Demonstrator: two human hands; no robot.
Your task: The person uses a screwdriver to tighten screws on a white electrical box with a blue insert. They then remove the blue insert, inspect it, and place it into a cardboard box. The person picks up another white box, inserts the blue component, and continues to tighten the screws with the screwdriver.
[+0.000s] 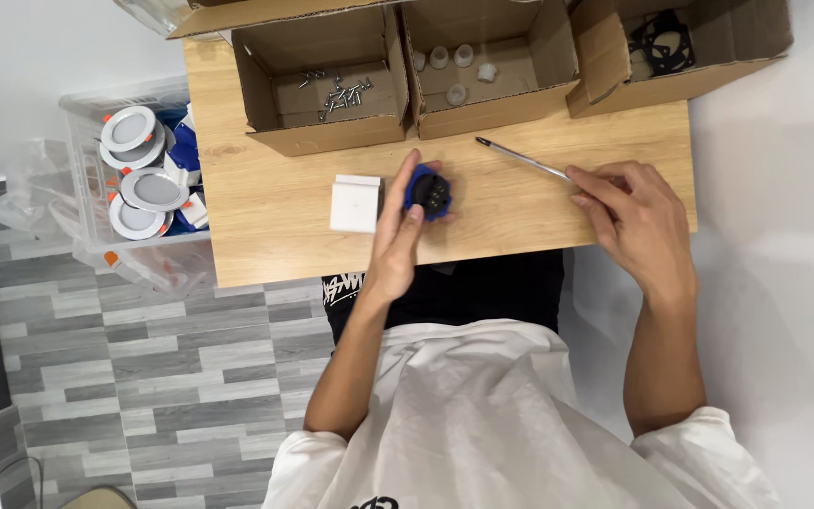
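My left hand (398, 236) grips a small round blue and black part (429, 191) and holds it just above the wooden table (275, 203). A white square box (355, 203) lies right beside that hand, on its left. My right hand (635, 221) rests on the table at the right, with its fingers closed on the handle end of a thin silver screwdriver (520, 157) whose shaft lies on the wood and points toward the boxes.
Three open cardboard boxes line the table's far edge: one with screws (336, 91), one with white plastic caps (454, 66), one with black gaskets (663, 40). A clear bin (82, 170) of round white downlights stands to the left, over grey tiled floor.
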